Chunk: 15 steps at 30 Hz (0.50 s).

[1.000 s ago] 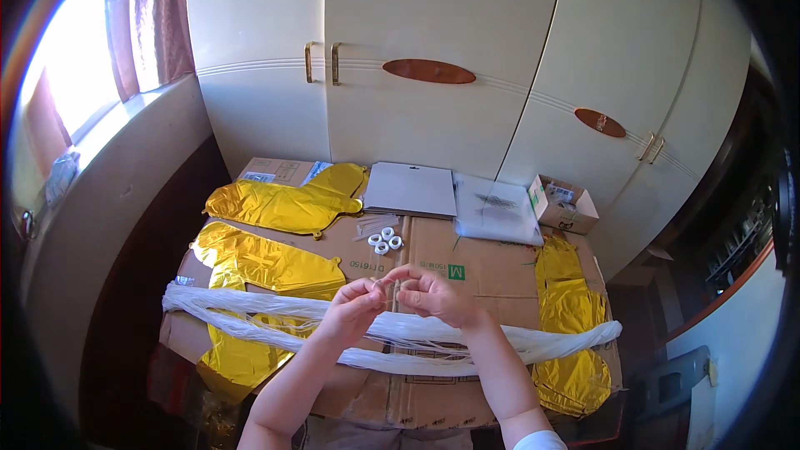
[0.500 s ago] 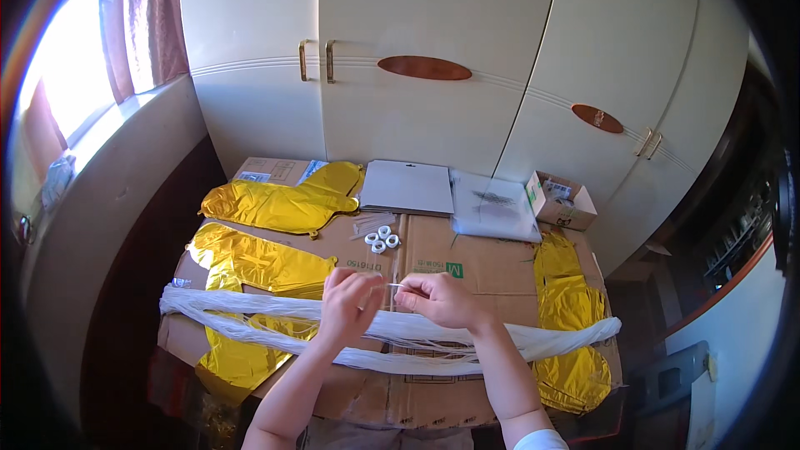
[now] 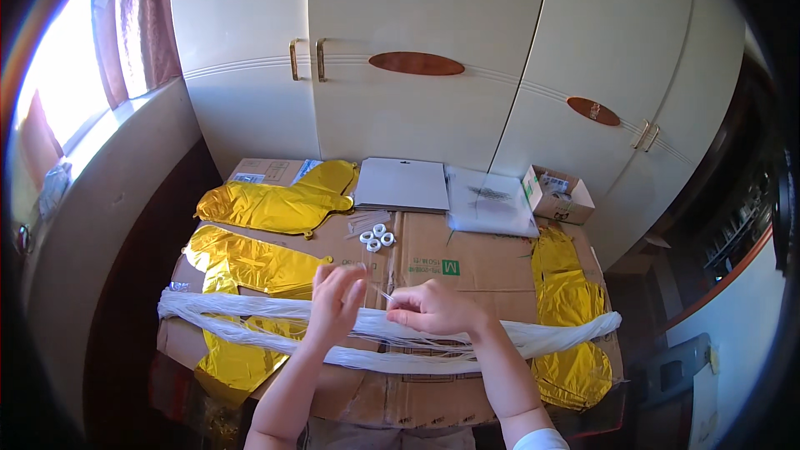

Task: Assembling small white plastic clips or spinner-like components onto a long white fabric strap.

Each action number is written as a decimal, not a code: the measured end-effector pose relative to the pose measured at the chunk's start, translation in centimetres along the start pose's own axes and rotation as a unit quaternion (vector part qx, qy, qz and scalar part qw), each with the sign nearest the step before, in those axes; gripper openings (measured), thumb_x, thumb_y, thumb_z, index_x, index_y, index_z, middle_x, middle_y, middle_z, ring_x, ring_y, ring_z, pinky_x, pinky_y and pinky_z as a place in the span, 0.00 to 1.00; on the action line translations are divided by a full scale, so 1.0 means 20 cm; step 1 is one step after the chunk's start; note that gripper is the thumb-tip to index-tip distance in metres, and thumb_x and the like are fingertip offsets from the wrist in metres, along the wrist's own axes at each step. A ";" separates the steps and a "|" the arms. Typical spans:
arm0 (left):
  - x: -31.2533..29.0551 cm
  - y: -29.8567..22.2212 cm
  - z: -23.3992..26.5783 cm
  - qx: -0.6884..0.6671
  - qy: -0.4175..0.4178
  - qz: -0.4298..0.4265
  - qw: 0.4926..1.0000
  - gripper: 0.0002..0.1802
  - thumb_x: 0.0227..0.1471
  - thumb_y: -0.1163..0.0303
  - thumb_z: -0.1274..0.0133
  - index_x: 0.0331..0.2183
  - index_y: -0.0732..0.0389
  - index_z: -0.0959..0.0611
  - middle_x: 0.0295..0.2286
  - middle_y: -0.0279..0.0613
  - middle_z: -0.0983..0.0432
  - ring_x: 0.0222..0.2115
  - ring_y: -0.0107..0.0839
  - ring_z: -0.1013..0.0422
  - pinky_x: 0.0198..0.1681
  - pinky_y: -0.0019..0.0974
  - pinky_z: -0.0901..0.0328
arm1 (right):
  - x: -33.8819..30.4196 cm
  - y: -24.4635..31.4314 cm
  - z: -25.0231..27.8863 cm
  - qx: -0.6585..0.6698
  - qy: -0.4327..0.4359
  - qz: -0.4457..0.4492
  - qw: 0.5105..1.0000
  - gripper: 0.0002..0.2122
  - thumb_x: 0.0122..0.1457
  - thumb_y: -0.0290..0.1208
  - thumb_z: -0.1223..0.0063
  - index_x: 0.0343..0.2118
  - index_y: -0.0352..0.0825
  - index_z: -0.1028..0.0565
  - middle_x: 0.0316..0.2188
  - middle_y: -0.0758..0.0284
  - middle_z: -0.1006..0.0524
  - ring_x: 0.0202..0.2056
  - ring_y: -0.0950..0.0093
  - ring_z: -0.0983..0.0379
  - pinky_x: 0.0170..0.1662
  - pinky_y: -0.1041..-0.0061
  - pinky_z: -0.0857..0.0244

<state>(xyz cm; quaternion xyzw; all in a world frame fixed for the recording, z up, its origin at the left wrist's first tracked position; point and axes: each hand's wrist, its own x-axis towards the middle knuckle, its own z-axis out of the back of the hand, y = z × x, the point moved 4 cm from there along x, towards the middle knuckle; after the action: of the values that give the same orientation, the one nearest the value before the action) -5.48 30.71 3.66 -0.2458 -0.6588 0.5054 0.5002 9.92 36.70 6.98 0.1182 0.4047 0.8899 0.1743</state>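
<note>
Head view: looking down on a cardboard-covered bench (image 3: 467,404), with both hands above its middle. In the right hand (image 3: 433,307), a slender pale piece (image 3: 384,293) pinched by its near end, tip angled toward the far left. Just to the left, the left hand (image 3: 335,298) with thumb and fingers parted; cannot tell of any fine strand caught between them.

Below both, a long looped bundle of white strands (image 3: 375,358), stretched across the bench from left to right and loose along its middle. Beyond the hands, a cluster of white rings (image 3: 377,238) with thin clear strips (image 3: 367,221) just beside. At either side, left gold foil (image 3: 258,258) and right gold foil (image 3: 571,308), each partly under the bundle.

Likeliest trouble, by judgement: a drop of the slender pale piece, from a pinch at one end only and no visible support from the left hand. Once dropped, easily lost among white strands of much the same colour. Possible too: snagged or tangled strands, from forearms crossing so low over the loop. Less likely: creased foil, from any dragging of the bundle across it.
</note>
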 end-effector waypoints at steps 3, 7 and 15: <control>-0.03 0.03 0.03 0.107 0.070 -0.004 0.992 0.09 0.46 0.71 0.50 0.18 0.62 0.24 0.16 0.26 0.30 0.24 0.24 0.37 0.29 0.32 0.43 | -0.02 0.01 0.05 -0.009 -0.046 -0.002 0.999 0.09 0.53 0.36 0.50 0.29 0.35 0.25 0.17 0.67 0.27 0.17 0.79 0.34 0.24 0.79 0.39; -0.04 0.11 0.03 -0.479 0.144 0.163 0.850 0.09 0.48 0.67 0.52 0.28 0.63 0.22 0.26 0.33 0.27 0.28 0.24 0.37 0.33 0.28 0.43 | 0.00 -0.07 0.04 0.028 -0.051 -0.020 0.998 0.09 0.53 0.36 0.50 0.30 0.36 0.25 0.17 0.67 0.27 0.18 0.78 0.33 0.24 0.78 0.39; -0.03 0.06 -0.01 0.185 0.067 -0.041 0.980 0.11 0.51 0.68 0.53 0.23 0.64 0.23 0.21 0.34 0.29 0.25 0.25 0.37 0.30 0.29 0.42 | 0.01 0.02 0.03 -0.040 -0.057 0.014 0.997 0.11 0.54 0.38 0.52 0.30 0.36 0.25 0.18 0.65 0.26 0.20 0.75 0.30 0.26 0.76 0.37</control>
<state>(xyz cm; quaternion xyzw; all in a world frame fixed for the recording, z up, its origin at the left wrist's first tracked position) -5.37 30.71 2.41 -0.1551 -0.5281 0.5804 0.6002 9.91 36.88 7.57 0.1674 0.3569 0.8993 0.1895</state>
